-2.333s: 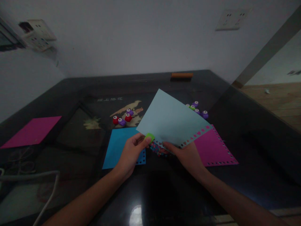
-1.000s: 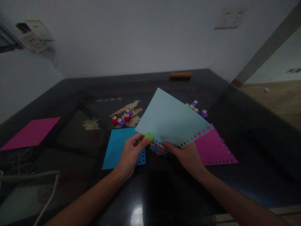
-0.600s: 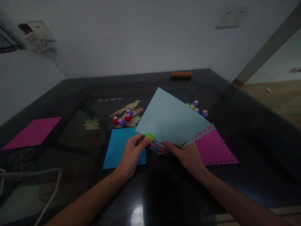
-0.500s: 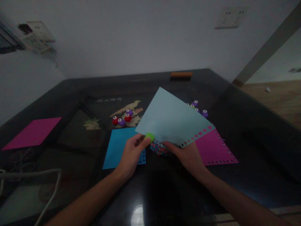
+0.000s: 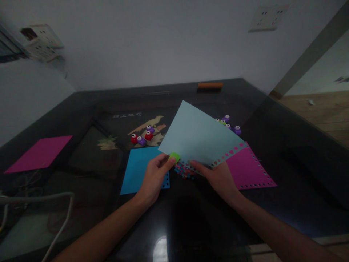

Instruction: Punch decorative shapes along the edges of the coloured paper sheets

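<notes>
My left hand [image 5: 154, 176] pinches a small green paper punch [image 5: 174, 157] clamped on the near corner of a light blue sheet [image 5: 199, 136]. My right hand [image 5: 219, 178] holds the same sheet by its lower edge, where a row of heart-shaped holes runs. The sheet is lifted and tilted above the dark table [image 5: 191, 214]. Under it lies a small heap of punched confetti [image 5: 183, 171].
A blue sheet [image 5: 137, 169] and a magenta sheet [image 5: 249, 171], both with punched edges, lie beside my hands. Red and purple punches [image 5: 141, 138] sit behind, more purple and green ones [image 5: 229, 125] at right. Another magenta sheet [image 5: 38, 153] lies far left, a white cable [image 5: 54, 211] near left.
The light blue sheet has shifted slightly between my hands, and my right hand's grip sits a little further along its punched edge. The green punch stays at the corner.
</notes>
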A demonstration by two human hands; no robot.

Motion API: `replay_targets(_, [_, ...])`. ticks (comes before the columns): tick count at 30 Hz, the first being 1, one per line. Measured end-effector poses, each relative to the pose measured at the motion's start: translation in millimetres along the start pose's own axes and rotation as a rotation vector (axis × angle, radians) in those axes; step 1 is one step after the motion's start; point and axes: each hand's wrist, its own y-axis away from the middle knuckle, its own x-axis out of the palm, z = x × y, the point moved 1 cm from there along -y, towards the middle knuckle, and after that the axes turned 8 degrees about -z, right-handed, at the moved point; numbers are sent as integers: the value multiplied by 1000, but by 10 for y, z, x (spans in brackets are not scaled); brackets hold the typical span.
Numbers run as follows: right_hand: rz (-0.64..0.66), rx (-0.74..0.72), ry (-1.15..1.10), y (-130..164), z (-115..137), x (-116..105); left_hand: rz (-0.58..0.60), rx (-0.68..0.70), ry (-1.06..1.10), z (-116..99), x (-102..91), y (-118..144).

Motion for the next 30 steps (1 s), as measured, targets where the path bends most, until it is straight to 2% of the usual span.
replay_targets(10, [-35, -16, 34, -35, -20, -30, 35, -69, 20, -50, 60, 48])
replay_targets(19, [-58, -28, 30, -77, -31, -94, 85, -62, -162, -88, 31, 34])
replay_targets(25, [-90, -15, 27, -118, -33, -152, 108, 53, -305, -108, 10, -15])
replay_targets(30, [-121, 8, 0, -137, -39, -159, 196, 198, -562, -71, 12, -20])
